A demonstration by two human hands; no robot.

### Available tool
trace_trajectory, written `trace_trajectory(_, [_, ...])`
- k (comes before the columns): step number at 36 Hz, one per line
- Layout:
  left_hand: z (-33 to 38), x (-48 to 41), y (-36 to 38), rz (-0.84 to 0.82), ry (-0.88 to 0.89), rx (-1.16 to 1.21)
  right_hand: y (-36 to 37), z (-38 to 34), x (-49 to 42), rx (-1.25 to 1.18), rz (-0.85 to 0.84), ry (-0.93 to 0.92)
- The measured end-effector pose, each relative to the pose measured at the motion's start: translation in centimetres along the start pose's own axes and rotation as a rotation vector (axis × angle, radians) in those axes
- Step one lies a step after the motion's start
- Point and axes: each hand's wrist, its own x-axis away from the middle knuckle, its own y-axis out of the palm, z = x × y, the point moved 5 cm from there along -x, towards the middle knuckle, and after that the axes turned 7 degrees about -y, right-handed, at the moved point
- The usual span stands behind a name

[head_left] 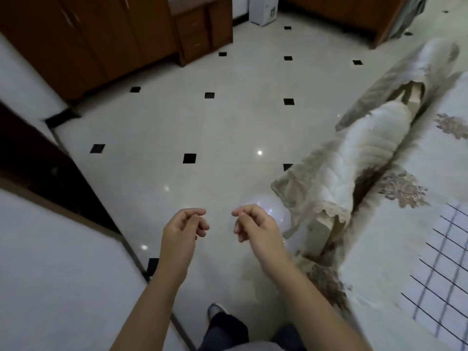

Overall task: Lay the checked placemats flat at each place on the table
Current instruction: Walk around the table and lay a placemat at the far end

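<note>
A checked placemat (440, 269), white with dark grid lines, lies flat on the table (405, 224) at the right edge of the view; the table wears a pale cloth with brown flower prints. Over the floor, left of the table, I hold both hands out. My left hand (184, 226) has its fingers curled in loosely with nothing in them. My right hand (253, 224) is curled the same way and holds nothing. Neither hand touches the placemat or the table.
Two chairs with white padded, lace-trimmed covers (334, 178) (428, 62) stand pushed in along the table's left side. Brown wooden cabinets (101, 41) line the far wall. A white wall and dark doorway (38, 158) are at the left. The tiled floor (202, 127) is glossy.
</note>
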Motion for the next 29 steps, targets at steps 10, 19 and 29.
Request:
trace_trajectory(10, [0.4,-8.5,-0.7,-0.064,-0.156,0.048,2.4,-1.2,-9.8,0.011,0.128,0.039])
trace_trajectory(19, [5.9,-20.5,2.6,-0.134,-0.119,-0.055,1.8,-4.3,-24.6,-0.124,0.227,-0.006])
trace_trajectory(29, [16.0,-35.9,10.5,-0.156,-0.085,-0.101,-0.7,-8.5,-41.2,-0.123,0.208,0.039])
